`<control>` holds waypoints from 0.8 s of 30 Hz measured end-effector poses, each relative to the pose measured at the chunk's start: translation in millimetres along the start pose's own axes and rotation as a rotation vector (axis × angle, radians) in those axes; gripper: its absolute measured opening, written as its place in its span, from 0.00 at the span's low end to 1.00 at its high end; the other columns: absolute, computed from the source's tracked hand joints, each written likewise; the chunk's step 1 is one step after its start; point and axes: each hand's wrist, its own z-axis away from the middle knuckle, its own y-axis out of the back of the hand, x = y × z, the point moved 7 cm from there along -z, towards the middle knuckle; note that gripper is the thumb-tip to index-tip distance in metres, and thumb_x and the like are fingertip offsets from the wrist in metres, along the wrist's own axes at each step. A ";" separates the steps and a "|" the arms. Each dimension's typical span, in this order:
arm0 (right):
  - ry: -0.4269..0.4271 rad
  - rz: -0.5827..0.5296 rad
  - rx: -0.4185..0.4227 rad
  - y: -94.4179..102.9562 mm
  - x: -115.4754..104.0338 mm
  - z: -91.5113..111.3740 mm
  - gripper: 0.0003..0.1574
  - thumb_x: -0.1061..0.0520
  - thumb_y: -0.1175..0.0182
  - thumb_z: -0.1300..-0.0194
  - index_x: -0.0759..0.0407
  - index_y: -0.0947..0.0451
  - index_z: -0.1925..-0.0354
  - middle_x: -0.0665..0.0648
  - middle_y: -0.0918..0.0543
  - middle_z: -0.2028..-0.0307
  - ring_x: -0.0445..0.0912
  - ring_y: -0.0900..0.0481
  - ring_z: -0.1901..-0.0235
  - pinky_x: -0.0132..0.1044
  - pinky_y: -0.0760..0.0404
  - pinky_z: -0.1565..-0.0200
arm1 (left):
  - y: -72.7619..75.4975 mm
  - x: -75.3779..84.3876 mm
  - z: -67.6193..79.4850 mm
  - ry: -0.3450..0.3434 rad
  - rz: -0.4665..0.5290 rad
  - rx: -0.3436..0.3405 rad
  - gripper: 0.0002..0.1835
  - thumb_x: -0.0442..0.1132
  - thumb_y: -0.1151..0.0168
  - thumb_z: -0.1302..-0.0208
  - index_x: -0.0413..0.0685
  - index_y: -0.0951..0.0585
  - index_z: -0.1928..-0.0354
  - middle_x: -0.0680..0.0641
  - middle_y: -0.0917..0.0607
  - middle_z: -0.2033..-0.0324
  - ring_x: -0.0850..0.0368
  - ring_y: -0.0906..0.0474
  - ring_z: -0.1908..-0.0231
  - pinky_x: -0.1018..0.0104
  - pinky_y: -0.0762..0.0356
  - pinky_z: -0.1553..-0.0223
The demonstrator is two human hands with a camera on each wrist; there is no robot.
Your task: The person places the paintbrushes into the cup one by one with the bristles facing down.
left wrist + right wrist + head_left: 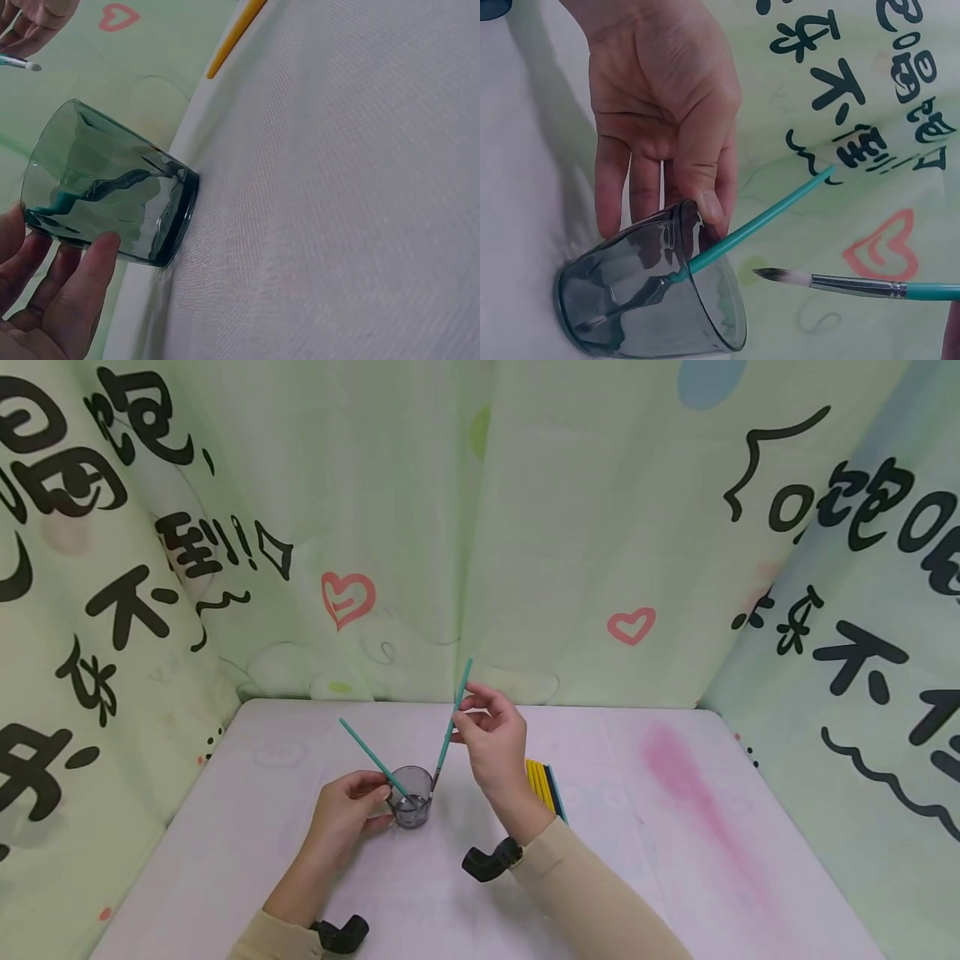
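A clear grey drinking glass (410,810) stands on the table, with one turquoise-handled paintbrush (367,750) leaning in it, bristle end down. My left hand (347,814) holds the glass from its left side; in the right wrist view the thumb (712,206) lies at the rim and the fingers (613,184) reach down the outside. Raised on the right, my right hand (491,735) pinches a second turquoise paintbrush (454,718) by its handle. Its dark-tipped bristles (780,276) point down, just outside the glass's mouth in the right wrist view.
Several yellow handles (537,781) lie beside a dark blue and a turquoise one on the table, partly behind my right forearm. A pale cloth covers the table (600,860), with a pink streak at right. Printed curtains (562,527) hang around the back and sides.
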 end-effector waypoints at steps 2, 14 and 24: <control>0.013 -0.002 -0.002 -3.9 2.0 -2.5 0.26 0.74 0.34 0.33 0.66 0.19 0.38 0.60 0.19 0.58 0.41 0.15 0.67 0.36 0.06 0.64 | 0.2 -0.8 -0.5 0.001 0.002 0.002 0.15 0.30 0.33 0.26 0.30 0.17 0.42 0.39 0.14 0.51 0.55 0.16 0.55 0.51 0.05 0.55; 0.023 0.082 -0.064 -21.9 25.6 -9.5 0.24 0.73 0.35 0.31 0.60 0.16 0.39 0.67 0.19 0.55 0.42 0.16 0.64 0.40 0.05 0.63 | 0.6 -0.3 -0.9 0.008 -0.018 0.008 0.13 0.29 0.34 0.26 0.32 0.16 0.43 0.38 0.14 0.51 0.52 0.15 0.54 0.51 0.05 0.53; -0.024 0.182 -0.152 -32.3 51.3 -8.1 0.26 0.73 0.35 0.31 0.57 0.16 0.39 0.66 0.17 0.55 0.44 0.16 0.63 0.49 0.04 0.59 | 0.8 -0.3 -0.9 0.007 -0.018 0.011 0.13 0.29 0.34 0.26 0.33 0.16 0.43 0.35 0.14 0.49 0.50 0.14 0.53 0.51 0.05 0.53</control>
